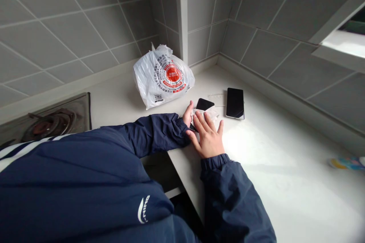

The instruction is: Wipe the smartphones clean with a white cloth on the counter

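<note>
A black-screened smartphone [205,104] lies at a slant near the counter's front edge. My left hand [187,114] holds it by its left side, thumb upward; the other fingers are hidden. Across the phone's middle is a thin white tissue [213,113], covering part of the screen. My right hand [209,139] lies flat on the tissue with fingers spread, pressing it against the phone. To the right, apart from both hands, a second dark-screened device [235,103], like a phone or small tablet, rests on the counter.
Behind my hands stands a white plastic bag [148,79] with red and black print. A clear, thin item [218,99] lies between the devices. On the left is a stove burner [41,125]; at far right, a blurred colourful packet [346,163]. Grey tiled walls enclose the white counter [270,190].
</note>
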A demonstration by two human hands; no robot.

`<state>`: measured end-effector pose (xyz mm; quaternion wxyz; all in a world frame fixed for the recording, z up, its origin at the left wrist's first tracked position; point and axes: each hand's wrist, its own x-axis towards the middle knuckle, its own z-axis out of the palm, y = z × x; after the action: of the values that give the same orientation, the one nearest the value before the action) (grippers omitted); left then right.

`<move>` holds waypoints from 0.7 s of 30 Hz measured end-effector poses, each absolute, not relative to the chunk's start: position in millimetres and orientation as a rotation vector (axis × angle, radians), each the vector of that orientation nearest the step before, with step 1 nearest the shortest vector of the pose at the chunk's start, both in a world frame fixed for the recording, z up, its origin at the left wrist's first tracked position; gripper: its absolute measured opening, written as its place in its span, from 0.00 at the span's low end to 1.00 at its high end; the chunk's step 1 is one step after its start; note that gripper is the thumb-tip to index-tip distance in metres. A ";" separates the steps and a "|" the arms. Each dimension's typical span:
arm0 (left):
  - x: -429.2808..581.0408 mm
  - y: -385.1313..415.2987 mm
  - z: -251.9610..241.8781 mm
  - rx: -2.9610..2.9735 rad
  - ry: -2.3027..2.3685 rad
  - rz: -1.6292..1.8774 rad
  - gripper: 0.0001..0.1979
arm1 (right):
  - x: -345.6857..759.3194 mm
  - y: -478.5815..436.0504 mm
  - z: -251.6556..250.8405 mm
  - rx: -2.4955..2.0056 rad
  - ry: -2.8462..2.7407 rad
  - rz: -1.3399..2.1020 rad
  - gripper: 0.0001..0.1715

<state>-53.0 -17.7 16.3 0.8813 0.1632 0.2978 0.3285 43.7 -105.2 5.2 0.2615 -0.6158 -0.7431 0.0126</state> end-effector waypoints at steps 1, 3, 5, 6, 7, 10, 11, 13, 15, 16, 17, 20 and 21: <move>-52.0 -17.7 17.4 0.319 0.647 0.672 0.35 | 44.2 -105.5 4.2 -1.662 -2.015 0.036 0.33; -48.3 -16.7 19.2 0.286 0.698 0.667 0.36 | 45.6 -105.0 2.8 -1.670 -2.019 0.045 0.33; -43.4 -15.2 19.7 0.277 0.712 0.706 0.35 | 48.0 -103.3 2.0 -1.707 -2.000 0.045 0.33; -40.9 -14.7 18.9 0.281 0.704 0.738 0.33 | 49.5 -102.2 1.7 -1.737 -1.978 0.040 0.33; -38.6 -14.6 17.5 0.290 0.678 0.770 0.32 | 51.4 -101.0 1.5 -1.772 -1.948 0.034 0.33; -34.2 -17.3 9.6 0.338 0.516 0.804 0.29 | 57.7 -97.9 1.1 -1.866 -1.850 0.021 0.35; -33.7 -19.1 6.5 0.357 0.457 0.781 0.28 | 59.5 -97.3 0.9 -1.883 -1.824 0.015 0.35; -34.1 -23.0 1.2 0.411 0.359 0.753 0.28 | 61.6 -96.7 0.5 -1.897 -1.786 -0.006 0.37; -35.4 -26.2 -1.8 0.470 0.307 0.758 0.27 | 61.4 -96.9 0.1 -1.895 -1.771 -0.023 0.39; -36.1 -27.2 -2.6 0.493 0.301 0.771 0.27 | 60.4 -97.2 0.0 -1.893 -1.774 -0.025 0.40; -36.6 -27.7 -3.2 0.505 0.306 0.782 0.27 | 58.9 -97.6 -0.1 -1.888 -1.786 -0.024 0.41; -36.7 -26.4 -5.1 0.474 0.352 0.764 0.27 | 53.3 -99.2 0.5 -1.847 -1.853 -0.026 0.40; -36.4 -25.5 -5.9 0.453 0.370 0.748 0.28 | 51.6 -99.8 0.8 -1.826 -1.883 -0.030 0.39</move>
<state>-36.4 -25.5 -5.9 0.8894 0.2182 0.1783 0.3599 51.6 -99.8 0.8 0.2563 -0.6729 -0.6939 -0.0110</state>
